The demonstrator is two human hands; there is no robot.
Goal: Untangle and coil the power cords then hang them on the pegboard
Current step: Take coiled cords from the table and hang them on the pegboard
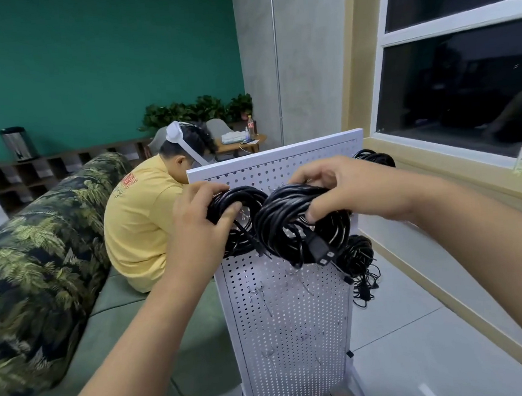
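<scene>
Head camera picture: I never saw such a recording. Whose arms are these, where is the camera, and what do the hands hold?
No machine here: a person wears the camera on the head, so you see their own arms. The left hand grips the first cord coil, the right hand grips the second cord coil, with a plug hanging below. Both coils are at the top of a white standing pegboard. A leaf-patterned sofa stands left.

Black coiled power cords (299, 223): uniform black. White perforated metal pegboard (294, 314): regular grid of dark holes. Long fabric sofa bolster (33, 262): near-black ground, green and cream palm-leaf print. Sage-green sofa seat (112, 303). Yellow short-sleeved shirt (137, 226). Teal painted wall (86, 55).
</scene>
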